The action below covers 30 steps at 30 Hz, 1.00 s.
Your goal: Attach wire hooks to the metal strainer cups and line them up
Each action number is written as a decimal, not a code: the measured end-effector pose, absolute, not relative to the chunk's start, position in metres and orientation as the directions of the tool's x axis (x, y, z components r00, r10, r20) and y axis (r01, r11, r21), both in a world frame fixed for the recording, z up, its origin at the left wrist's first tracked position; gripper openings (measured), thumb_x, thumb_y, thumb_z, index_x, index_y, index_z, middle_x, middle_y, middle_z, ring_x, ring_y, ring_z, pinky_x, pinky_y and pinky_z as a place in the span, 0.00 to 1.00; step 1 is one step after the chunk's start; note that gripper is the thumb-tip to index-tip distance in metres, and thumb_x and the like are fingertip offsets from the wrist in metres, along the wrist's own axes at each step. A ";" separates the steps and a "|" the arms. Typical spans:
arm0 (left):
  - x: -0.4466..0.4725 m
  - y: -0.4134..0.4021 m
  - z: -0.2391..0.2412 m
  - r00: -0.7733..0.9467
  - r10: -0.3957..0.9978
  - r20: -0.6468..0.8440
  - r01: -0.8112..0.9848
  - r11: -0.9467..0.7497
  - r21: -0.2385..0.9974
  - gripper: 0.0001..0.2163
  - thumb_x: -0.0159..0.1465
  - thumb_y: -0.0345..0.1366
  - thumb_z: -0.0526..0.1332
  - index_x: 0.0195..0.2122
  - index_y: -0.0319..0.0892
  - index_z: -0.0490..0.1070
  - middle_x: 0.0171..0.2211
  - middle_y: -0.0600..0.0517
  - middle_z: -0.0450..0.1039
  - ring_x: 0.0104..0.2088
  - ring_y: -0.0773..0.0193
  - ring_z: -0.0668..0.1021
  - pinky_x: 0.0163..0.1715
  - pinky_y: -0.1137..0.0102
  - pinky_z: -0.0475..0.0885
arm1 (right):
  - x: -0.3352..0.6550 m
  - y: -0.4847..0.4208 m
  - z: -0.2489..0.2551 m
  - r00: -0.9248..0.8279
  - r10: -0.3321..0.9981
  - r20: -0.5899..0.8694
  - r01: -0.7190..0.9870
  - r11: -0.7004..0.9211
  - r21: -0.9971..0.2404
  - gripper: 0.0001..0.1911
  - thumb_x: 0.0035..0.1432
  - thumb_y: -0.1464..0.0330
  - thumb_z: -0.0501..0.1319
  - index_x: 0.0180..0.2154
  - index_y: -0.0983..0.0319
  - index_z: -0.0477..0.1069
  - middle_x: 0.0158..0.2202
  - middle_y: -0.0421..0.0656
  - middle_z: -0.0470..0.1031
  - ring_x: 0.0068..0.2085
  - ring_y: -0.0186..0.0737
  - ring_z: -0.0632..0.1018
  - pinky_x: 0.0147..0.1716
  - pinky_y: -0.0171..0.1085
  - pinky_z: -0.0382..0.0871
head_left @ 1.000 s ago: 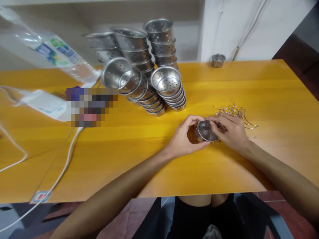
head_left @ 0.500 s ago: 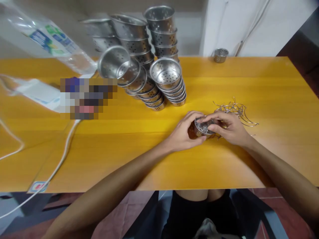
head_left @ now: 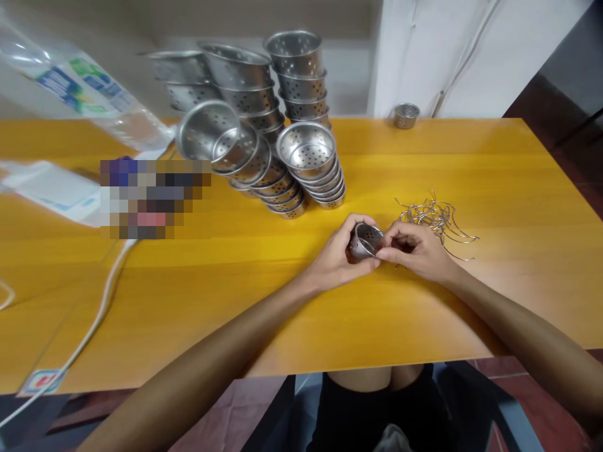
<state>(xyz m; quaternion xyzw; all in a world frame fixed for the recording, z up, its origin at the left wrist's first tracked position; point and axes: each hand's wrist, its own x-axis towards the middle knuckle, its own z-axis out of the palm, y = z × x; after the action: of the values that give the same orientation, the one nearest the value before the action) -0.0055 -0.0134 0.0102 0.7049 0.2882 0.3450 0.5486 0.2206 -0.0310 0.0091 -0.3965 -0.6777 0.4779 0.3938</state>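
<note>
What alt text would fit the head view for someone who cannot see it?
Two hands, the left hand and the right hand, hold a small perforated metal cup over a yellow table. A pile of bent wires lies just beyond the right hand, and stacks of cups stand further back.

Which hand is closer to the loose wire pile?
Right. The right hand sits just in front of the wire pile, nearly touching it. The left hand is farther off, across the small perforated metal cup that both hands grip.
</note>
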 end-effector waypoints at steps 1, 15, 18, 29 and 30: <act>-0.007 -0.012 0.010 0.608 0.777 0.164 0.016 -0.219 0.976 0.24 0.62 0.40 0.70 0.56 0.46 0.63 0.42 0.51 0.71 0.39 0.61 0.75 0.37 0.67 0.71 | 0.220 -0.031 0.009 -0.373 0.916 0.147 0.147 0.215 -0.965 0.20 0.59 0.52 0.77 0.34 0.59 0.74 0.26 0.34 0.71 0.25 0.30 0.67 0.26 0.34 0.59; -0.002 -0.010 0.008 0.592 0.791 0.150 0.062 -0.231 0.971 0.25 0.55 0.35 0.74 0.50 0.46 0.64 0.41 0.53 0.73 0.36 0.64 0.75 0.36 0.69 0.72 | 0.210 -0.038 0.013 -0.386 0.921 0.059 0.012 0.069 -0.998 0.25 0.57 0.50 0.78 0.29 0.60 0.70 0.22 0.34 0.72 0.21 0.30 0.72 0.23 0.32 0.66; -0.003 -0.011 0.008 0.598 0.789 0.141 0.072 -0.228 0.971 0.25 0.54 0.35 0.74 0.49 0.46 0.63 0.40 0.53 0.74 0.35 0.64 0.75 0.37 0.69 0.71 | 0.209 -0.037 0.013 -0.394 0.917 0.064 0.028 0.082 -0.996 0.25 0.57 0.50 0.77 0.29 0.60 0.70 0.21 0.35 0.72 0.22 0.30 0.72 0.23 0.32 0.64; 0.002 -0.013 0.003 0.470 0.846 0.250 0.125 -0.344 0.930 0.25 0.57 0.37 0.74 0.51 0.46 0.64 0.45 0.51 0.73 0.42 0.60 0.78 0.44 0.64 0.75 | 0.213 -0.032 0.011 -0.306 0.936 0.172 -0.018 0.176 -0.984 0.18 0.63 0.54 0.75 0.38 0.60 0.76 0.36 0.39 0.75 0.28 0.30 0.76 0.29 0.33 0.75; 0.003 -0.015 0.002 0.425 0.853 0.303 0.160 -0.400 0.902 0.25 0.58 0.37 0.75 0.51 0.47 0.64 0.47 0.49 0.73 0.45 0.57 0.79 0.48 0.61 0.76 | 0.214 -0.031 0.012 -0.271 0.945 0.184 -0.020 0.185 -0.983 0.18 0.63 0.54 0.75 0.42 0.60 0.76 0.41 0.41 0.75 0.30 0.30 0.78 0.30 0.33 0.76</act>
<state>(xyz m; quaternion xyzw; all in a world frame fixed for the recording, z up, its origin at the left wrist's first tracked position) 0.0028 -0.0149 0.0021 0.7302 0.3467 0.4087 0.4238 0.2140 -0.0312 0.0119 -0.3790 -0.6098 0.5136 0.4698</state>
